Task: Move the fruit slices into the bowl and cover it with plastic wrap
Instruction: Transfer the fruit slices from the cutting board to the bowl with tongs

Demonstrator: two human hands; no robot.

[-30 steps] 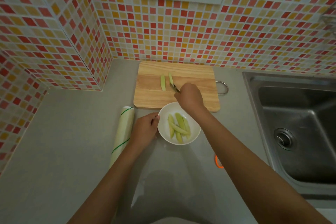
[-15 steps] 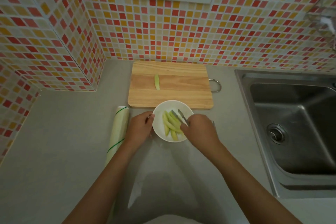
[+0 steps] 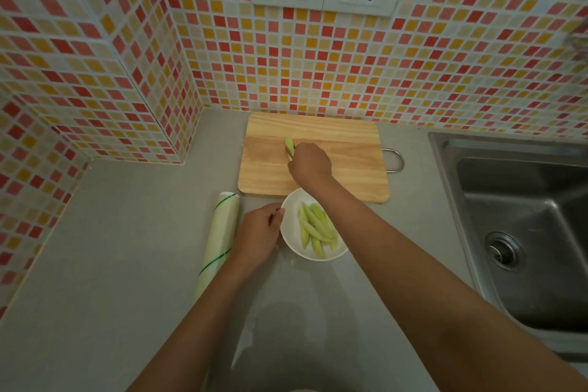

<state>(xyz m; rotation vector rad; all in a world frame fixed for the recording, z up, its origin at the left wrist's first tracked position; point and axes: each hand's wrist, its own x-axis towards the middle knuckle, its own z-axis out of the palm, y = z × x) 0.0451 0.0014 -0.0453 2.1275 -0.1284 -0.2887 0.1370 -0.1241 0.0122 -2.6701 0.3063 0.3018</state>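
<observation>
Fruit slices [image 3: 315, 228] already fill most of the white bowl [image 3: 291, 242], which sits nearest on the counter [image 3: 127, 264], with the left hand [image 3: 259, 234] curled against its rim at nine o'clock, steadying it. The plastic wrap roll [image 3: 219, 234] lies further out at nine o'clock, untouched (so covering is not yet begun). Beyond the bowl at twelve o'clock, the right hand [image 3: 310, 164] is closed over a small utensil I cannot identify, at the last slice [image 3: 289, 145] on the cutting board [image 3: 350, 149]. I judge the transfer nearly finished; wrapping remains.
</observation>
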